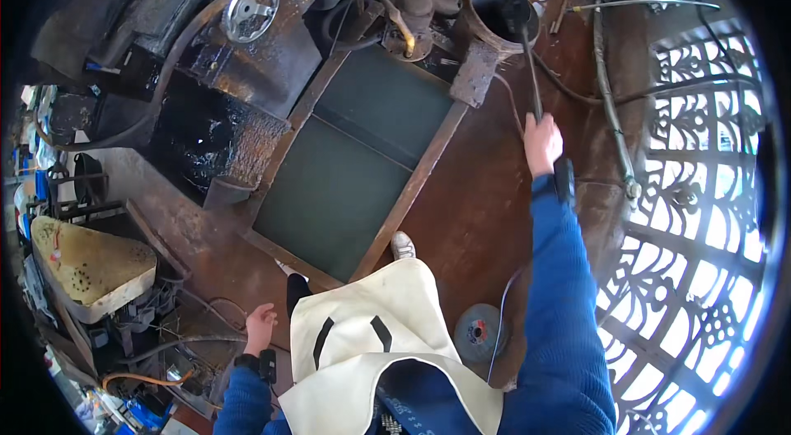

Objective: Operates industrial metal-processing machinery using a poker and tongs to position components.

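Note:
At the right, my right hand [543, 142] is closed around the handle of a long thin tool [534, 85], which may be a brush. Its blackened end reaches into a dark, dirty bucket [471, 21], so the tip's shape is hard to make out. My left hand [261, 328] hangs at the lower left with loosely bent fingers and nothing visible in it. Between my arms, beyond my cream apron [371, 303], lies a dark green panel [334, 188] in a brown frame [400, 208], crossed by a dark bar.
Left of the frame stands grimy machinery with a handwheel [250, 9] and a wet black tray [198, 138]. A stained yellowish seat-like block [95, 266] is farther left. Hoses [614, 105] and an ornate metal grille [684, 188] line the right. A round disc [480, 334] lies near my apron.

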`<act>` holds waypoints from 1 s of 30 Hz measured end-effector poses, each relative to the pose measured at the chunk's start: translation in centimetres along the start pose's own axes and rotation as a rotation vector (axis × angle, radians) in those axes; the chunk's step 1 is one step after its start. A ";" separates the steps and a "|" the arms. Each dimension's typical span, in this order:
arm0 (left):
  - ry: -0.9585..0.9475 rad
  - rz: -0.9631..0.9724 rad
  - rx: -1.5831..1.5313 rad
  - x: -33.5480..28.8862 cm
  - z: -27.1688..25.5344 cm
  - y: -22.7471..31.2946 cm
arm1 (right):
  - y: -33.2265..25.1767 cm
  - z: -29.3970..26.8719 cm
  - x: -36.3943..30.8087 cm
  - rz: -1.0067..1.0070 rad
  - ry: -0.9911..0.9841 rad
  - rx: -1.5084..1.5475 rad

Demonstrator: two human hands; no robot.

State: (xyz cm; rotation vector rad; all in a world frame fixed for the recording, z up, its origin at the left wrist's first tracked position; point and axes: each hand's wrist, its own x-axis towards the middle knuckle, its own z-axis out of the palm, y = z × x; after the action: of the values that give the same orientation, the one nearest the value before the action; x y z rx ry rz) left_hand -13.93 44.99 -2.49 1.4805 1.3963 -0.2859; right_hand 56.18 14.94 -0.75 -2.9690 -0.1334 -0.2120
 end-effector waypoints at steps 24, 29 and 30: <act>0.211 0.197 -0.058 0.9 -5.7 -0.8 | -10.2 -26.0 -26.6 0.254 -1.103 0.745; 0.201 0.108 -0.286 0.5 -8.7 -4.0 | -26.3 -32.0 -26.4 -0.074 -1.164 0.673; 0.199 0.101 -0.314 0.8 -9.5 -4.8 | -29.3 -31.8 -26.0 -0.238 -1.110 0.572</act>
State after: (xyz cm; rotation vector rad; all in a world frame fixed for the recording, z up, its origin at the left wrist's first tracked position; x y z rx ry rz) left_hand -22.04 51.80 -1.34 1.3377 1.4421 0.1434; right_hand 23.34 36.38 31.00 -2.1488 -0.5501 1.2236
